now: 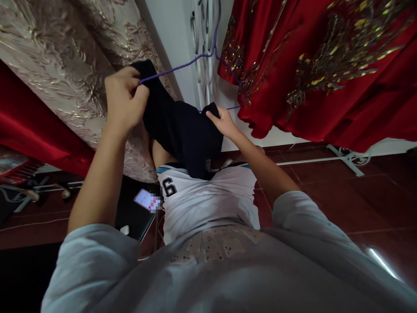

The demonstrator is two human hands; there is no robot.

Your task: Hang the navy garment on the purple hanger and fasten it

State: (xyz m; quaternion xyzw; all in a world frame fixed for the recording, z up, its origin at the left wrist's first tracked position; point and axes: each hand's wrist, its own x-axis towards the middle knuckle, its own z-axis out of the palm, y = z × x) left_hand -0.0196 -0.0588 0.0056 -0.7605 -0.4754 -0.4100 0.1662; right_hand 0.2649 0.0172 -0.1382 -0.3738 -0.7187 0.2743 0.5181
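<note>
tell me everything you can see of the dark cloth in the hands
The dark cloth looks navy or black, plain, matte and soft, hanging in loose folds in front of the person's lap. The left-hand grip pinches its upper left part, a purple cord running from the same pinch; the right-hand grip pinches its upper right corner. Its lower end overlaps the white clothing in this view; whether they touch cannot be told.

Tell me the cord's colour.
The cord is purple; it shows best in the head view.

Purple cord point(174, 69), seemingly navy cloth point(195, 134)
</note>
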